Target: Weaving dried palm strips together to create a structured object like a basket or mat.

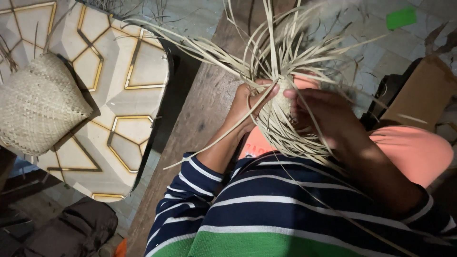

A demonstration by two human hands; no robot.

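The half-woven piece (281, 102) sits up between both hands, close to the chest, so the loose strips (266, 52) can fan out above and stay sorted. Left hand (250, 107) is curled shut, thumb pinching a strip. Right hand (323, 112) looks closed around the weave too. A finished woven basket (38, 104) sits well off to the left.

1. The person wears a knitted long-sleeved sweater (266, 209) in dark navy, crossed by thin white horizontal stripes.
2. A broad green band runs across the sweater's lower front, edged above by a white stripe.
3. Both sleeves are pushed up, their striped cuffs bunched on the forearms.
4. Salmon-pink trousers (414, 150) cover the legs.
5. Both hands are bare, without rings or gloves.
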